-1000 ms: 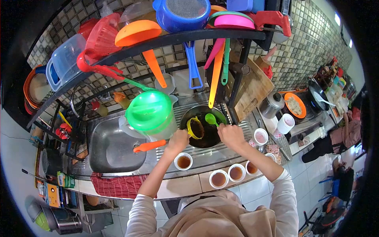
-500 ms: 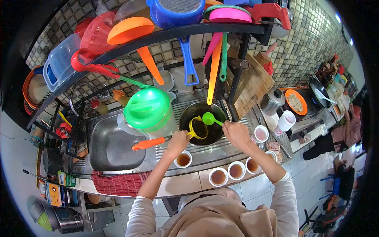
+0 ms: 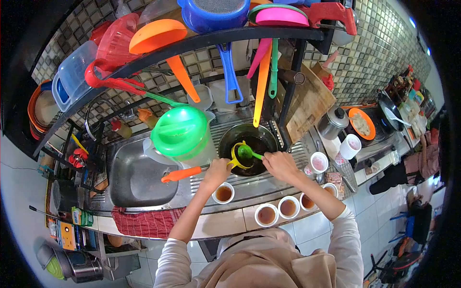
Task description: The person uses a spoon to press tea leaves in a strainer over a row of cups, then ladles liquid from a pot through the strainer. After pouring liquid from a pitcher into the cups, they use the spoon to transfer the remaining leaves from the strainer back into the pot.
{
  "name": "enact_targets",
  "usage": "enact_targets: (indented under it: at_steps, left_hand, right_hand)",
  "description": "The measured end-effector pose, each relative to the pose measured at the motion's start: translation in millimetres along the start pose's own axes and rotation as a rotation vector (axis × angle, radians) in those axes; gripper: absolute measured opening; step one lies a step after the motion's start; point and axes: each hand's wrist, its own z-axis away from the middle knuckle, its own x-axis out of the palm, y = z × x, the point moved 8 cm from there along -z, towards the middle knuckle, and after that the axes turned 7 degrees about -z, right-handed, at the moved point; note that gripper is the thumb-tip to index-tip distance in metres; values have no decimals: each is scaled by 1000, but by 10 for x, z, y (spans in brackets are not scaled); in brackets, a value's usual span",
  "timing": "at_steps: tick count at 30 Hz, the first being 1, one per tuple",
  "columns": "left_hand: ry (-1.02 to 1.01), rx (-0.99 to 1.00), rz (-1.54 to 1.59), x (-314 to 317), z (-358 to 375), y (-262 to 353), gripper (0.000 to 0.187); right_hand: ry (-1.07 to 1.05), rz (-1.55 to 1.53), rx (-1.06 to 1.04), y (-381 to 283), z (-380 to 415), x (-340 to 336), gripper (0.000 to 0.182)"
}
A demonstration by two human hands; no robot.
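A wide dark pot (image 3: 272,136) with dark brown liquid in it stands on the ridged drainboard. Closed around the handle of a yellow strainer (image 3: 234,157), my left hand (image 3: 217,173) keeps its ring over the pot. My right hand (image 3: 281,166) grips the handle of a small green ladle (image 3: 245,152), whose bowl overlaps the strainer's ring. Just below my left hand is a white cup (image 3: 224,193) of brown liquid. Several similar cups (image 3: 266,215) line the counter edge under my right forearm.
Left of the pot stands a clear pitcher with a green lid (image 3: 180,129), an orange handle (image 3: 181,174) in front of it. A sink (image 3: 139,180) lies further left. Utensils hang overhead from a black rack (image 3: 211,38). Stacked cups (image 3: 350,145) and a lidded metal pot (image 3: 332,123) are at right.
My right hand has moved slightly left and down, bringing the green ladle's bowl from beside the strainer to over its ring. My left hand has stayed nearly still with the strainer.
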Motion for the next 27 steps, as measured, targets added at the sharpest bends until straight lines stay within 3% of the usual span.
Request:
enact_targets:
  at_steps: [18, 27]
  left_hand:
    - [34, -20, -21, 30, 29, -8, 21]
    - [93, -22, -292, -170, 111, 264, 16]
  right_hand:
    - [-40, -83, 65, 105, 7, 86, 31]
    - [0, -25, 17, 83, 77, -8, 29]
